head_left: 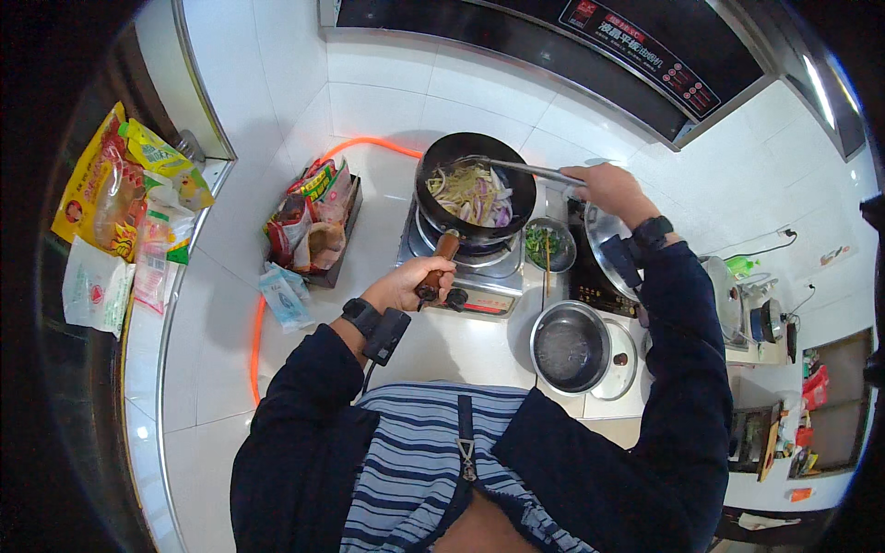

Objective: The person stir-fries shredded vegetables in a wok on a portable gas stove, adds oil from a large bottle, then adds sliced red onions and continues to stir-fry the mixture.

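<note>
Over the gas stove [460, 287], a black wok [432, 155] is tilted slightly, its wooden handle [446, 247] towards me. My left hand [430, 273] grips that handle. Inside the wok lie sliced purple onion [503, 207] and pale yellow shreds [464, 186], which I cannot identify for certain. My right hand [612, 193] holds the end of a long metal cooking utensil [525, 167], probably a spatula or ladle. Its head dips into the far left of the wok and is partly hidden by the food.
A small bowl of chopped greens [543, 243] with chopsticks [548, 266] stands right of the stove. Nearer me are a metal pot [570, 349] and a glass lid [626, 377]. Left of the stove sits a box of seasoning packets [318, 228]. An orange gas hose [257, 345] runs behind it. Overhead hangs a range hood [525, 48].
</note>
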A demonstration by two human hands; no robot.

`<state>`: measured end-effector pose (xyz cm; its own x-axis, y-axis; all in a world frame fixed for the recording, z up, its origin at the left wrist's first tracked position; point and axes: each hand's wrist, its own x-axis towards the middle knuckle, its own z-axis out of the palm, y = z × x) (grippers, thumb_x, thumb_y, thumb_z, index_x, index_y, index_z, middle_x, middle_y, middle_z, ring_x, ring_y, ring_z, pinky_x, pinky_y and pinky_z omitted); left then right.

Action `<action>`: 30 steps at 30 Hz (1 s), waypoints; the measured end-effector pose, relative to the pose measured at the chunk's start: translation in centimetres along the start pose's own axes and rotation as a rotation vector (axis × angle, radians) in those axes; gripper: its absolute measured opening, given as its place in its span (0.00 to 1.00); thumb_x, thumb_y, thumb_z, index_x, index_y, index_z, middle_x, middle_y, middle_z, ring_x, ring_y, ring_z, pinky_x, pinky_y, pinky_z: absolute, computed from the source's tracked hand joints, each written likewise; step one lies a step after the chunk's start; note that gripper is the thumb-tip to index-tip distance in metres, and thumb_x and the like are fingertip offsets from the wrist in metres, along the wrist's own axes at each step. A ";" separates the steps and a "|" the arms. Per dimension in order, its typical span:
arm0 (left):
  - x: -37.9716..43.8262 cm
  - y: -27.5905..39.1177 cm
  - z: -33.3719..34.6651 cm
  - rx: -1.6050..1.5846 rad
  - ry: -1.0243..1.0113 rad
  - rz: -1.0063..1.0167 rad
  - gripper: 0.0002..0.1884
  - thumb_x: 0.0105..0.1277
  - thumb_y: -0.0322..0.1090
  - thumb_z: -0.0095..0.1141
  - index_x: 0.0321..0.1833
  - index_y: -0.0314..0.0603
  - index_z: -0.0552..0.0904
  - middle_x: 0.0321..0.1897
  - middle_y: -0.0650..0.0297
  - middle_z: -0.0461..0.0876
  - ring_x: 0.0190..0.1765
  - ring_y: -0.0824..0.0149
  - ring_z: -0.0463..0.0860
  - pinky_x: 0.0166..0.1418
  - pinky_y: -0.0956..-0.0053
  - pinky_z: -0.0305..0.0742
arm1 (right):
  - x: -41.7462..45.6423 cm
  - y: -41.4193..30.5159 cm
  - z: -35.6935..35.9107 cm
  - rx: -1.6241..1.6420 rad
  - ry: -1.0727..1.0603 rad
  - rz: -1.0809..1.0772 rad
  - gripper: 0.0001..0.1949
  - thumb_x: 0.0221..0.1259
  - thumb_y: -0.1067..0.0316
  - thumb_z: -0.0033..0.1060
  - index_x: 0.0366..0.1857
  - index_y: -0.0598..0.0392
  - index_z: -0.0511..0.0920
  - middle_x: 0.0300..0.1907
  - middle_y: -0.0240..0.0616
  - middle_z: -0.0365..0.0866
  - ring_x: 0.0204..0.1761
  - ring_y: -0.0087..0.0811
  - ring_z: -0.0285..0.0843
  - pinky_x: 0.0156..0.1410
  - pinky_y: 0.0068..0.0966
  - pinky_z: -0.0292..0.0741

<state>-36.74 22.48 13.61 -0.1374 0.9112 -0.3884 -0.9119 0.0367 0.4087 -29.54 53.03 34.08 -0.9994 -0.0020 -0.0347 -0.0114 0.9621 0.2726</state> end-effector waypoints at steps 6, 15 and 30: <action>-0.1 -0.1 0.0 -0.058 0.040 -0.008 0.07 0.65 0.33 0.52 0.33 0.41 0.70 0.19 0.69 0.73 0.20 0.77 0.73 0.23 0.82 0.74 | -1.8 -3.4 -3.3 -0.050 -0.182 -0.054 0.22 0.55 0.64 0.59 0.57 0.34 0.74 0.34 0.45 0.81 0.38 0.44 0.79 0.44 0.38 0.75; -0.5 0.2 0.5 -0.087 0.019 -0.024 0.06 0.65 0.32 0.52 0.32 0.42 0.70 0.19 0.69 0.74 0.20 0.77 0.74 0.23 0.82 0.75 | -7.1 -2.3 -10.1 -0.292 -0.186 -0.012 0.24 0.52 0.67 0.59 0.56 0.30 0.74 0.29 0.39 0.78 0.34 0.38 0.78 0.40 0.34 0.75; -0.5 0.5 0.5 -0.054 0.006 -0.066 0.06 0.65 0.32 0.53 0.32 0.42 0.70 0.20 0.70 0.74 0.21 0.77 0.74 0.25 0.81 0.75 | -6.4 -1.9 -7.1 0.086 -0.291 -0.112 0.22 0.47 0.71 0.61 0.51 0.44 0.78 0.42 0.41 0.82 0.41 0.43 0.80 0.49 0.36 0.74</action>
<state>-36.93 22.26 14.39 -0.0785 0.9052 -0.4177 -0.9384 0.0743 0.3374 -23.39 49.25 40.63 -0.9406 -0.0428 -0.3367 -0.1053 0.9799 0.1696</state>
